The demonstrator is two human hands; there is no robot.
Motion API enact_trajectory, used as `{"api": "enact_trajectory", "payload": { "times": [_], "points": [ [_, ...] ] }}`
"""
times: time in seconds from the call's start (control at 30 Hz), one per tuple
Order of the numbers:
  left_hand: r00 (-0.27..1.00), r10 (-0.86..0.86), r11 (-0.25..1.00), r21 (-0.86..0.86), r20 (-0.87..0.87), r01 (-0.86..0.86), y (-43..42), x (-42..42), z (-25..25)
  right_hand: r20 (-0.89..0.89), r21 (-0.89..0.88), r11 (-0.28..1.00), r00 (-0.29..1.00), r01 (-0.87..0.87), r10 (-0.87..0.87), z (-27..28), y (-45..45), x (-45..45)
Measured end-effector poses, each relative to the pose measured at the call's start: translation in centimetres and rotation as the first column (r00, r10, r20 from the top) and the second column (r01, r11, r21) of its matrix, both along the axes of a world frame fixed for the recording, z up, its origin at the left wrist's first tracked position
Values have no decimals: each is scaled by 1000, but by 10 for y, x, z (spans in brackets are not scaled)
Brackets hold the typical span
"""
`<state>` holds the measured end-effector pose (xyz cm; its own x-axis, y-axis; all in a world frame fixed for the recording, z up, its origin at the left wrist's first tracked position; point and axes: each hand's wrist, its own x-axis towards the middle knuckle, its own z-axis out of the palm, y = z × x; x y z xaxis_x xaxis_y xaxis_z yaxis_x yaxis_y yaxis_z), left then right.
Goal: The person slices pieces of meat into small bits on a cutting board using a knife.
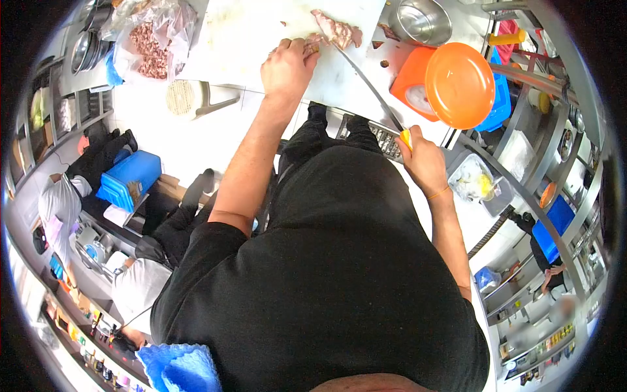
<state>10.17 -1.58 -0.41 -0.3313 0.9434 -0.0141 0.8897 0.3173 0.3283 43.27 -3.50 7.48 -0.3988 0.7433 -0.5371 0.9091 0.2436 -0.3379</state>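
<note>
While the right hand (424, 163) was closed round the yellow handle (405, 138) of a long knife (369, 85), its blade slanted forward and left until the tip met a strip of meat (339, 31). Ahead and to the left, the left hand (287, 68) had its fingers bent round the near end of that meat, which lay on a white cutting board (248, 39). To the right of the board stood an orange scale (413, 85) and an orange plate (460, 85), with a steel pot (421, 23) just beyond on the table (465, 26). Left of the board sat a clear bag (176, 26) of diced meat (150, 55). Farther off to the left, a person in a pale shirt (140, 284) was near a blue crate (127, 176).
</note>
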Motion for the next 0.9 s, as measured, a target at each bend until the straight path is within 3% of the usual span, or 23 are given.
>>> {"api": "enact_trajectory", "payload": {
  "times": [0.1,0.2,0.3,0.43,0.63,0.8,0.9],
  "points": [
    [999,22,999,38,-44,-21,0,-1,-1,9,-6,1000,1000,-29,29,0,-1,2],
    [991,-43,976,205,-125,68,1,0,5,-10,0,999,999,-43,43,-1,-1,-2],
    [993,-119,962,242,-27,122,2,-2,-6,-37,9,1000,999,-29,29,2,1,-8],
    [992,-115,978,183,51,104,6,-8,-16,-59,4,1000,998,-6,6,4,10,-31],
    [990,-107,966,247,96,80,8,-22,-17,-180,234,968,974,-90,135,-9,35,-65],
    [971,-170,955,269,167,121,9,-27,-7,-72,186,975,987,-125,141,-4,43,-89],
    [972,-174,973,180,156,145,13,-30,-7,-31,165,978,990,-131,138,-4,45,-101]
  ]
}}
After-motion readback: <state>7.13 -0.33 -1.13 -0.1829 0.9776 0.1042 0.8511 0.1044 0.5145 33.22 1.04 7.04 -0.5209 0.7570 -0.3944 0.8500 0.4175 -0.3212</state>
